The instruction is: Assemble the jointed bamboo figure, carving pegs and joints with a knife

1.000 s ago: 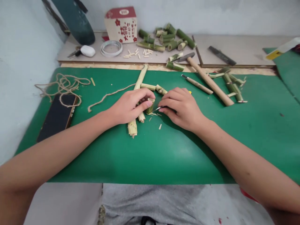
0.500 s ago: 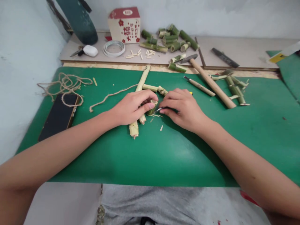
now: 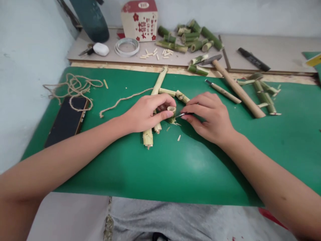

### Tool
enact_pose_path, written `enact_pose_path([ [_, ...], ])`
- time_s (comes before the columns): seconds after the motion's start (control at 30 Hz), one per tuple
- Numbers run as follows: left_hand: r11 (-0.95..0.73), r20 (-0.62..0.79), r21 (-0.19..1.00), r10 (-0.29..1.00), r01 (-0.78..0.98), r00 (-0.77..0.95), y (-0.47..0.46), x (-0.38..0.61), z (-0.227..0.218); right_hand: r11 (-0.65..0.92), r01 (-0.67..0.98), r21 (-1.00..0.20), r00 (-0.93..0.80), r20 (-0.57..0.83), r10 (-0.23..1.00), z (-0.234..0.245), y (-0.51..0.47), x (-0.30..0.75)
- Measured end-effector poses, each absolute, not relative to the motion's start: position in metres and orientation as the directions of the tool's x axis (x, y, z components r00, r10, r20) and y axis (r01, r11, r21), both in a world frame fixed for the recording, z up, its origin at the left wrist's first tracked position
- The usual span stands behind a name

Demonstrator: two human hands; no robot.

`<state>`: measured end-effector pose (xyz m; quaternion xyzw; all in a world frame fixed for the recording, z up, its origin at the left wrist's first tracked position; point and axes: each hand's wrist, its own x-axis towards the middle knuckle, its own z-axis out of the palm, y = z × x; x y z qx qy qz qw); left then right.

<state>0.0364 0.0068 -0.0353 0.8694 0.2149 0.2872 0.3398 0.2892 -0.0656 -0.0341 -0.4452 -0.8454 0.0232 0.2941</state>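
Note:
My left hand [image 3: 146, 112] is closed around a short green bamboo ring [image 3: 172, 113] standing on the green mat [image 3: 175, 167], thumb pressed to its side. My right hand [image 3: 212, 115] pinches a small knife [image 3: 181, 114], its thin metal blade touching the ring's right side. Under the left hand lies a long pale bamboo stick [image 3: 154, 100] with shorter pieces joined across it [image 3: 175, 94]. Small shavings [image 3: 178, 137] lie on the mat beside the ring.
A jute cord [image 3: 75, 87] and a black phone [image 3: 66, 120] lie at the left. A hammer [image 3: 237, 85], a carving tool [image 3: 222, 91] and bamboo offcuts [image 3: 264, 93] lie at the right. Behind are a red-white box [image 3: 140, 20], tape roll [image 3: 126, 46] and bamboo pile [image 3: 190, 35].
The view has shifted slightly, so everything sits a little further right and lower. Both hands stay on the bamboo ring, the blade still at its side.

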Motion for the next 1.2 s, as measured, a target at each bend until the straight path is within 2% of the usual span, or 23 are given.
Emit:
enact_pose_path([
  [0.27, -0.688, 0.373, 0.713, 0.538, 0.138, 0.756, 0.0075, 0.0363, -0.0356, 0.576, 0.754, -0.315, -0.434, 0.419, 0.797, -0.0336, -0.0627, 0.2879],
  [0.4, -0.695, 0.369, 0.702, 0.542, 0.155, 0.755, 0.0075, 0.0362, -0.0353, 0.608, 0.745, -0.276, -0.498, 0.376, 0.781, -0.0358, -0.0637, 0.2879],
  [0.5, -0.693, 0.368, 0.7, 0.557, 0.172, 0.745, 0.0082, 0.0361, -0.0356, 0.637, 0.729, -0.25, -0.521, 0.401, 0.754, -0.0384, -0.0652, 0.2896],
  [0.7, -0.697, 0.384, 0.701, 0.545, 0.148, 0.746, 0.0075, 0.0363, -0.0359, 0.584, 0.756, -0.295, -0.407, 0.487, 0.773, -0.0382, -0.0655, 0.2905],
  [0.87, -0.698, 0.376, 0.702, 0.533, 0.143, 0.758, 0.0073, 0.0368, -0.0347, 0.573, 0.765, -0.293, -0.408, 0.468, 0.784, -0.0391, -0.0646, 0.2884],
  [1.03, -0.706, 0.39, 0.696, 0.527, 0.133, 0.755, 0.0078, 0.0368, -0.0343, 0.601, 0.76, -0.248, -0.485, 0.399, 0.778, -0.0405, -0.0661, 0.287],
  [1.2, -0.688, 0.37, 0.71, 0.549, 0.153, 0.75, 0.0077, 0.0368, -0.0337, 0.593, 0.754, -0.282, -0.443, 0.449, 0.776, -0.0388, -0.0681, 0.2886],
])
